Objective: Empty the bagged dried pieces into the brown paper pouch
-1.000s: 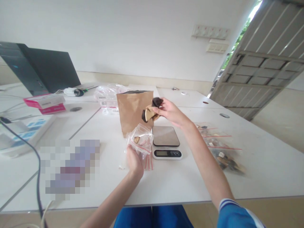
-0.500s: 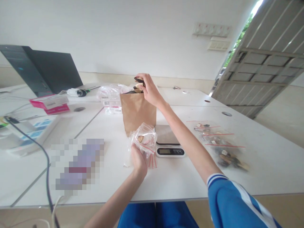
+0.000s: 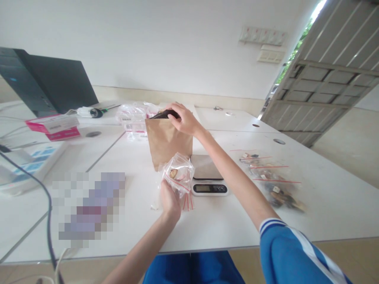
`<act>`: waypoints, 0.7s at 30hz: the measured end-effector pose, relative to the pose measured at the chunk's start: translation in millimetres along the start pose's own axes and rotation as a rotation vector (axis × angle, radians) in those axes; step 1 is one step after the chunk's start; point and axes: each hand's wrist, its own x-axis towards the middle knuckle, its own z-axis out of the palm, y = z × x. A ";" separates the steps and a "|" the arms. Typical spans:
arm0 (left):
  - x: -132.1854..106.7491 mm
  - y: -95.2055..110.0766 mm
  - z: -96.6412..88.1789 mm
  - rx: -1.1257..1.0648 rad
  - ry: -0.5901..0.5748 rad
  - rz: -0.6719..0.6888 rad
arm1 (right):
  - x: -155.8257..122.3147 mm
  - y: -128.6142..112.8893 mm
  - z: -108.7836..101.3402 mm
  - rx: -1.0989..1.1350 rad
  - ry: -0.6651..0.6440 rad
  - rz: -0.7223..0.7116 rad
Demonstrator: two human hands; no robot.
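Note:
My left hand [image 3: 171, 200] is closed around a clear zip bag [image 3: 181, 169], held upright in front of the paper bag. A small brown-edged dried slice [image 3: 173, 173] lies inside that zip bag. At the mouth of the brown paper bag [image 3: 168, 142], my right hand [image 3: 184, 120] has its thumb and fingers curled on dark dried slices [image 3: 163, 114]; some fingertips are hidden. A kitchen scale [image 3: 209, 189] lies right of the zip bag, partly under my right forearm. More zip bags with red seals [image 3: 187, 202] lie beneath my left hand.
Several filled zip bags [image 3: 280, 193] lie on the right of the table. A pixelated object [image 3: 94, 209], a power strip [image 3: 35, 161] and a cable [image 3: 44, 193] are on the left. Pink boxes [image 3: 53, 124], plastic-wrapped packs [image 3: 134, 122] and a computer tower [image 3: 56, 83] stand behind.
My right hand has lowered from above the paper bag to its mouth, taking the slices down with it. The left hand still holds the zip bag. The view has shifted slightly.

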 end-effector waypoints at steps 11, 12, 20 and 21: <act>-0.4 0.7 4.3 -0.065 -0.024 -0.012 | -10.3 1.6 3.4 0.195 -0.001 0.081; -1.8 1.5 5.4 -0.080 -0.035 -0.008 | -10.4 -1.3 0.5 0.205 0.054 0.081; -12.9 6.4 7.3 -0.086 -0.143 0.051 | -55.3 -59.2 -56.4 0.700 -0.560 0.339; -14.2 6.5 6.7 -0.059 -0.167 0.053 | -65.9 -69.2 -59.3 0.672 -0.748 0.374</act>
